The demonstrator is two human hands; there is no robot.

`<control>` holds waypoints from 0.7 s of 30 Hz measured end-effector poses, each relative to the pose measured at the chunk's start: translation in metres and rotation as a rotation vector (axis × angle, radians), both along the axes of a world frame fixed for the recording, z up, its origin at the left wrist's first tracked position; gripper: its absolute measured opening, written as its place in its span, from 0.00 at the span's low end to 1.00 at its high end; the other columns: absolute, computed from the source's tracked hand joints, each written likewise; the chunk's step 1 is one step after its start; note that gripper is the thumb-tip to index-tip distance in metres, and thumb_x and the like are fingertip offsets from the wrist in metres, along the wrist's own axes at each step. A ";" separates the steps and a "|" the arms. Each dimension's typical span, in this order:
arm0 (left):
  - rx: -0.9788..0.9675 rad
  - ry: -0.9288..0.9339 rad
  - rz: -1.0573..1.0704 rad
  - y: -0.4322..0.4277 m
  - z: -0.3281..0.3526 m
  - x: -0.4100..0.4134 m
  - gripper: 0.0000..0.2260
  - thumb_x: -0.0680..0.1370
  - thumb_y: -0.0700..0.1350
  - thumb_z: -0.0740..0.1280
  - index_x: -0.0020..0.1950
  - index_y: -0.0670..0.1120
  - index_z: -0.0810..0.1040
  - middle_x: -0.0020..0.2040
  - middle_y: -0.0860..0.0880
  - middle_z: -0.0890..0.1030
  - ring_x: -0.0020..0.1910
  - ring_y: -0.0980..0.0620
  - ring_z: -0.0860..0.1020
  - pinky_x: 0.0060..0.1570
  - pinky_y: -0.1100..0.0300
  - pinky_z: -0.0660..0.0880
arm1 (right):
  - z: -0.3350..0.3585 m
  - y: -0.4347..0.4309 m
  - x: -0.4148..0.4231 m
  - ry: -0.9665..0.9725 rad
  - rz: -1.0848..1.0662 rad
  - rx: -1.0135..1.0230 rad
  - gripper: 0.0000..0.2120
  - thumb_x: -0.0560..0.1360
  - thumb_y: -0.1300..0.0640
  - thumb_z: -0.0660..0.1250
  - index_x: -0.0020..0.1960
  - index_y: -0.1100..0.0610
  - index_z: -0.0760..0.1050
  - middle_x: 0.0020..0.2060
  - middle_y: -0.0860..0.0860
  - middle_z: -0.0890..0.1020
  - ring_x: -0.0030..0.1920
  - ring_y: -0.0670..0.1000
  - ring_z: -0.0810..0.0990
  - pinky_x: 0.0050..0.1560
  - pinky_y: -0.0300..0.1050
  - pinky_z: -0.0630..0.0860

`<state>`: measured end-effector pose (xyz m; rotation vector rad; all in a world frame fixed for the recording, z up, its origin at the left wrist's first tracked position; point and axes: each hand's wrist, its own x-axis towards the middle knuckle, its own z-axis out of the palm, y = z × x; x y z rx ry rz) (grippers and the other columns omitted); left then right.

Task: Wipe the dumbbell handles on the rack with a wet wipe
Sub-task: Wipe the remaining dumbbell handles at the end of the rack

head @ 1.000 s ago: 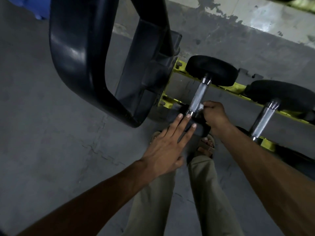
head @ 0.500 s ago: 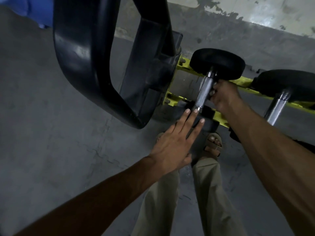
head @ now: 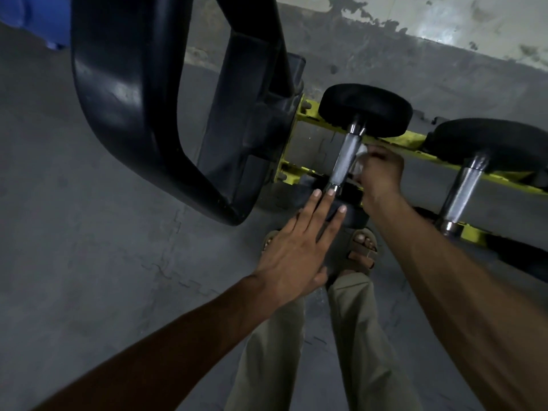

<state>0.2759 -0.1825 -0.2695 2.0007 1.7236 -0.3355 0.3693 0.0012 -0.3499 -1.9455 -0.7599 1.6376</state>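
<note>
The right hand [head: 381, 170] pinches a white wet wipe [head: 358, 161] with curled fingers and presses it against the right side of the knurled metal handle [head: 344, 161] of the nearer dumbbell [head: 364, 109]; that dumbbell lies across the yellow rack [head: 406, 140], just beside the rack's black frame [head: 124, 114]. The left hand [head: 293, 256] is flat - fingers straight, holding nothing - with its fingertips resting on the dumbbell's near end; a second dumbbell [head: 462, 188] sits on the rack to the right, well apart from both hands.
</note>
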 end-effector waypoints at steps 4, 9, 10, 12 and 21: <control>0.005 0.007 -0.013 -0.001 -0.003 -0.001 0.51 0.77 0.59 0.69 0.85 0.43 0.38 0.83 0.37 0.32 0.84 0.38 0.36 0.80 0.46 0.59 | -0.004 0.024 -0.003 0.009 -0.113 0.006 0.16 0.74 0.69 0.68 0.32 0.52 0.77 0.32 0.51 0.80 0.35 0.51 0.78 0.41 0.49 0.76; 0.021 -0.010 -0.002 -0.001 -0.002 -0.001 0.51 0.76 0.59 0.69 0.86 0.43 0.40 0.84 0.37 0.34 0.84 0.38 0.37 0.78 0.46 0.63 | 0.009 -0.005 0.003 -0.326 0.251 0.356 0.04 0.76 0.60 0.69 0.45 0.56 0.83 0.40 0.49 0.83 0.40 0.44 0.79 0.43 0.37 0.75; 0.019 -0.018 0.004 -0.001 -0.002 -0.001 0.51 0.76 0.59 0.69 0.86 0.43 0.40 0.84 0.37 0.34 0.84 0.38 0.37 0.78 0.46 0.64 | 0.012 -0.014 0.008 -0.371 0.355 0.479 0.05 0.76 0.61 0.68 0.48 0.58 0.82 0.43 0.50 0.83 0.42 0.44 0.79 0.44 0.37 0.74; 0.008 -0.038 0.010 -0.001 -0.002 -0.002 0.50 0.76 0.58 0.69 0.86 0.44 0.40 0.84 0.38 0.33 0.84 0.39 0.37 0.77 0.46 0.65 | 0.011 -0.018 0.018 -0.446 0.565 0.698 0.06 0.77 0.61 0.64 0.51 0.59 0.79 0.48 0.54 0.81 0.46 0.51 0.79 0.45 0.43 0.73; 0.002 -0.084 0.056 -0.004 -0.001 -0.002 0.49 0.77 0.56 0.70 0.86 0.44 0.41 0.84 0.40 0.33 0.84 0.40 0.37 0.76 0.45 0.67 | 0.008 0.006 0.025 -0.559 1.600 0.956 0.17 0.77 0.64 0.64 0.65 0.57 0.77 0.64 0.54 0.79 0.55 0.61 0.83 0.46 0.54 0.82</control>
